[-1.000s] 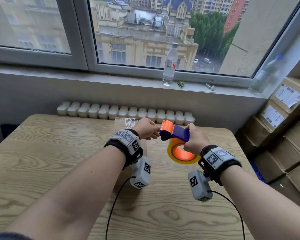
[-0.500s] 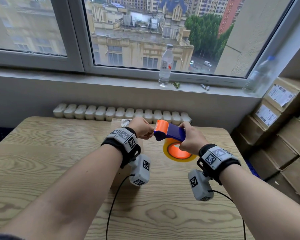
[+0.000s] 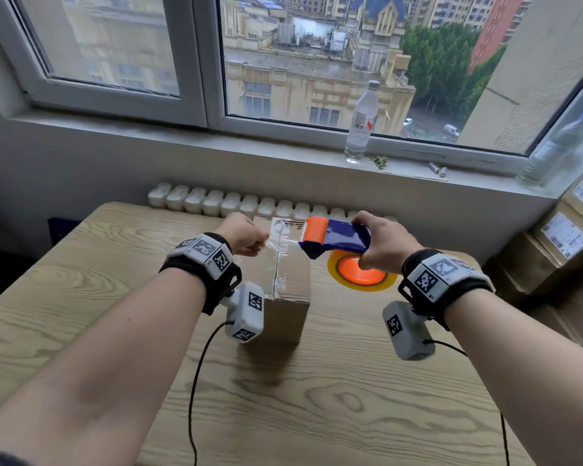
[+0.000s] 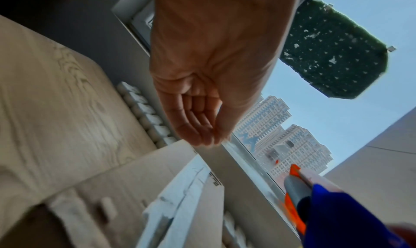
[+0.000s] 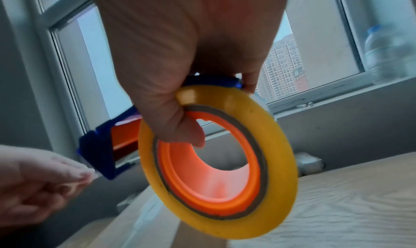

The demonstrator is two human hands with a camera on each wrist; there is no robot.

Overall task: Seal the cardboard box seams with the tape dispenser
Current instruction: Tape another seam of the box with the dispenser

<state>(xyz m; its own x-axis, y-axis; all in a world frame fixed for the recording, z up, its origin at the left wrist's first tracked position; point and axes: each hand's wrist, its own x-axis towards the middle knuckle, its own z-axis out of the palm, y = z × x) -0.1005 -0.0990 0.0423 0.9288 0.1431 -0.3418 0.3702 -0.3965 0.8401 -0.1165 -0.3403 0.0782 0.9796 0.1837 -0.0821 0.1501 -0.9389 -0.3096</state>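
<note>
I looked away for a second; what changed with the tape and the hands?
The hands drew apart: a clear tape strip now spans from left hand to the blue-and-orange tape dispenser over the cardboard box. The right hand still grips it.

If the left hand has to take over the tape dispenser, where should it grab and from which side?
Probably the blue body of the tape dispenser, from above, behind the orange front end. That part is broad and flat-topped. The right hand grips it there now, thumb hooked through the roll. The left hand pinches the pulled tape, leaving the front busy.
</note>
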